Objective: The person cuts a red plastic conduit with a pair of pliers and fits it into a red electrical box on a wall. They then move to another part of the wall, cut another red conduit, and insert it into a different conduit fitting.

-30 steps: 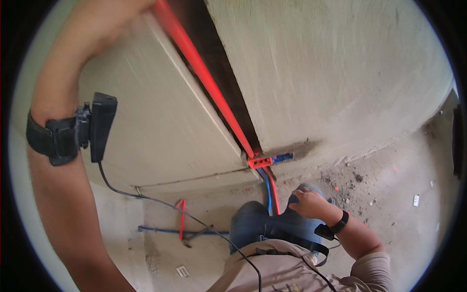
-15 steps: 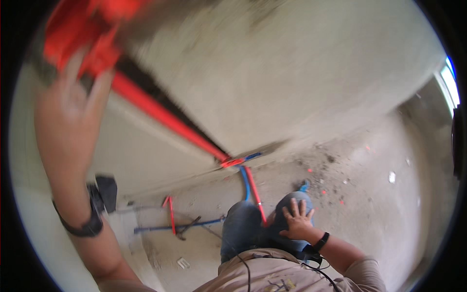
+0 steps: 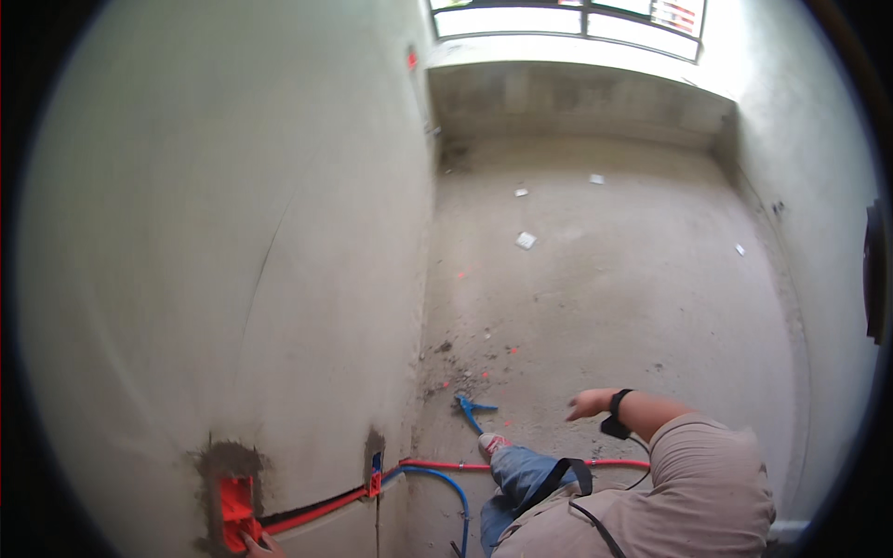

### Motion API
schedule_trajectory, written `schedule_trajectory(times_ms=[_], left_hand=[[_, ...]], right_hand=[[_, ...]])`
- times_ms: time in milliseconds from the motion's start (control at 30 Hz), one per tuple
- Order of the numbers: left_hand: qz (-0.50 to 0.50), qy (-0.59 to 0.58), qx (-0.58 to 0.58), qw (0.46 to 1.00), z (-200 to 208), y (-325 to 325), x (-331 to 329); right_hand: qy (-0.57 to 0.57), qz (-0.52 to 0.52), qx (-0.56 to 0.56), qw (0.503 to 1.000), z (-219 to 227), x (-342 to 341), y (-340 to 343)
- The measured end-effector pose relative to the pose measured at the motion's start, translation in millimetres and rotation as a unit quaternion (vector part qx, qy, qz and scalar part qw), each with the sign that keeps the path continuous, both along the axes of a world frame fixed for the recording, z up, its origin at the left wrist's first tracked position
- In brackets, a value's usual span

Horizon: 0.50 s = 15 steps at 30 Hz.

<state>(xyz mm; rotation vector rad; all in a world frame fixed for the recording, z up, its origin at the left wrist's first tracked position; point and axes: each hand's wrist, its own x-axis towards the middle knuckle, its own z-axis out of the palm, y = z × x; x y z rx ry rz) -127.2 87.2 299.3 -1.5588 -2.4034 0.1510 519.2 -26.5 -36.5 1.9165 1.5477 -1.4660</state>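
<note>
one red wall box [image 3: 235, 498], left grip [image 3: 265, 548] touching near end

Losing most of the left hand [image 3: 265, 549] at the bottom edge here, catching only a bit of finger by the red box [image 3: 236, 502], perhaps touching its lower corner. Can't separate the fingers on the right hand [image 3: 590, 404] clearly, either. Now following the red pipe [image 3: 446, 464] along, then losing it behind the jeans [image 3: 526, 479]. Losing the blue pipe [image 3: 459, 493] off the bottom, too. Can't identify the pale scrap [image 3: 526, 241], far too small! Missing the top of the window [image 3: 584, 20].
</note>
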Motion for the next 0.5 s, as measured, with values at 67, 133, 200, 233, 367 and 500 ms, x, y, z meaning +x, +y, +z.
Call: schedule_trajectory(times_ms=[67, 133, 200, 233, 367, 500], left_hand=[[-0.068, 0.054, 0.004, 0.996, -32.8, 12.1, -53.7], [-0.137, 0.014, 0.053, 0.989, -49.1, 11.5, -78.0], [-0.222, -0.118, 0.132, 0.959, -45.8, 2.5, -66.7], [-0.258, -0.158, 0.168, 0.938, -42.2, -4.2, -48.2], [-0.323, -0.231, 0.139, 0.907, -65.0, -17.9, 92.3], [-0.295, -0.286, -0.001, 0.912, -107.7, -58.8, 202.6]], right_hand=[[-0.079, -0.069, -0.014, 0.994, 22.5, 77.6, -76.0], [-0.144, -0.178, -0.034, 0.973, 44.2, 142.9, -162.8], [-0.208, -0.271, -0.091, 0.935, 68.2, 191.3, -238.2], [-0.228, -0.340, -0.109, 0.906, 83.2, 205.4, -270.2], [-0.257, -0.481, -0.136, 0.827, 99.3, 236.8, -371.2], [-0.205, -0.494, -0.126, 0.835, 71.9, 263.9, -385.1]])
